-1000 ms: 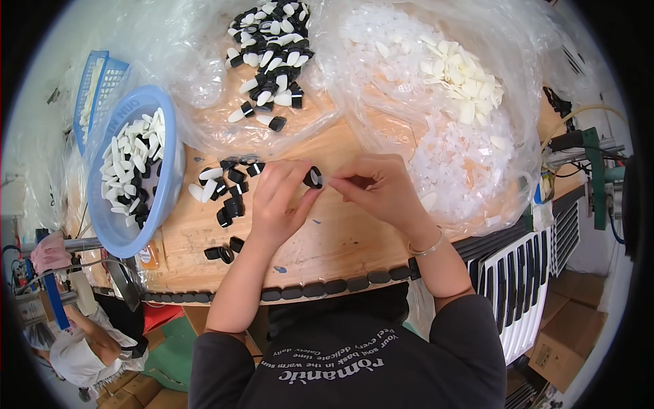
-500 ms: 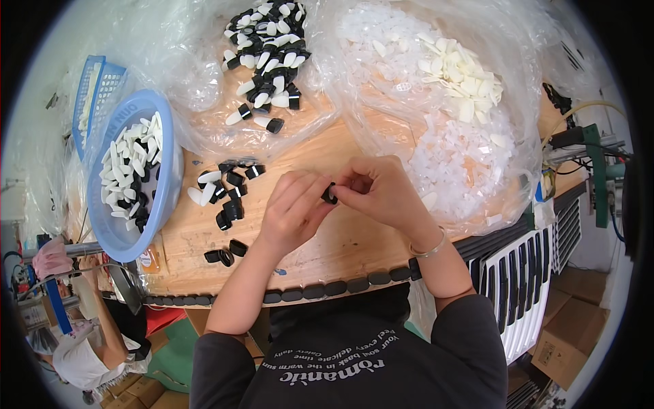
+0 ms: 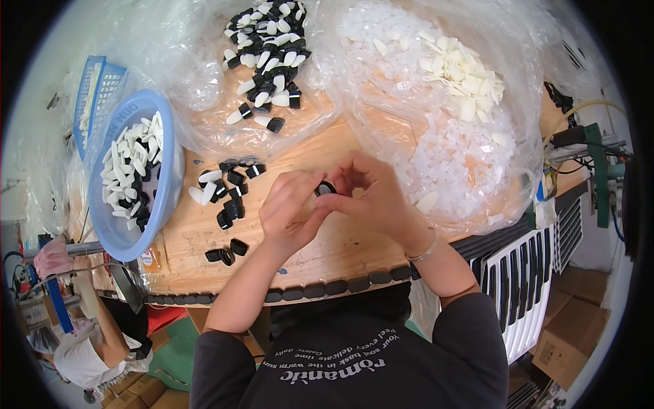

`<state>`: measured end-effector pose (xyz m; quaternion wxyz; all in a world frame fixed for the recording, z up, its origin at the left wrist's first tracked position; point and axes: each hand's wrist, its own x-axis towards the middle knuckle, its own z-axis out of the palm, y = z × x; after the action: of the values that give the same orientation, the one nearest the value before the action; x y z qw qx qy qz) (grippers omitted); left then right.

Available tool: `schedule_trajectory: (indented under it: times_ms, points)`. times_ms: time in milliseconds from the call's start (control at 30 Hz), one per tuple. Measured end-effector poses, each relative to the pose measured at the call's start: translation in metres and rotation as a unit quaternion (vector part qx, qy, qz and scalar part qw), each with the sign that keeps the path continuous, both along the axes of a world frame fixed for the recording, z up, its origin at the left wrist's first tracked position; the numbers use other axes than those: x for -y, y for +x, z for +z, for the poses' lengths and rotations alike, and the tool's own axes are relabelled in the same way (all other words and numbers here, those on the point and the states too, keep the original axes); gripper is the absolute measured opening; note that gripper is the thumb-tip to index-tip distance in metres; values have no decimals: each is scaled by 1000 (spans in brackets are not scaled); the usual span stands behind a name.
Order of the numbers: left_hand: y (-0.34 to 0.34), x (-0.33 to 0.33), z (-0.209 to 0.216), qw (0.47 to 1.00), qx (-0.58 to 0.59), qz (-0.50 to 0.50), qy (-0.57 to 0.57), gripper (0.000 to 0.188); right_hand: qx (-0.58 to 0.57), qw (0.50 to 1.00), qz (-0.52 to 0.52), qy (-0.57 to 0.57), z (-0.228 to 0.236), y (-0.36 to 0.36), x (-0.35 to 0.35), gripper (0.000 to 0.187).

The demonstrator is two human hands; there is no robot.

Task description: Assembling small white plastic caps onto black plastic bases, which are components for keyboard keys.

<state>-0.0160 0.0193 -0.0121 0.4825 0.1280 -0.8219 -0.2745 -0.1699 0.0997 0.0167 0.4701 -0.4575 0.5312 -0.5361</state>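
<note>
Over the wooden table (image 3: 310,262), both my hands meet at a small black oval cap (image 3: 325,188). My left hand (image 3: 289,208) pinches its left side between thumb and fingers. From the right, my right hand (image 3: 375,198) has its thumb on the cap's near edge, the fingers curled behind; whether a piece is under them I cannot see. Left of my hands lie several loose black caps (image 3: 234,208), a few with white oval pieces (image 3: 209,176) in or beside them. Nearer me rest a few more black caps (image 3: 238,247).
A blue basin (image 3: 175,178) of white pieces and black caps stands at left, by a blue basket (image 3: 112,73). Behind lies a heap of black caps with white pieces (image 3: 276,58). Clear plastic holds cream ovals (image 3: 466,78) and translucent bits (image 3: 460,170). Another person (image 3: 92,351) is at lower left.
The black cap has turned, its oval face now showing more between my fingers. My right hand has shifted slightly, its thumb moving left along the cap. The piles look the same.
</note>
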Motion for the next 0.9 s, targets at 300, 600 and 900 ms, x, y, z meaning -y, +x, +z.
schedule_trajectory:
  times_ms: [300,600,900]
  points:
    - [2,2,0,999,0,36,-9,52,165,985,26,28,-3,8,4,19]
    - [-1,3,-3,998,-8,36,-48,51,137,991,7,5,-17,15,5,15]
    - [-2,6,-7,995,23,48,-82,50,148,988,-23,40,-23,14,13,15]
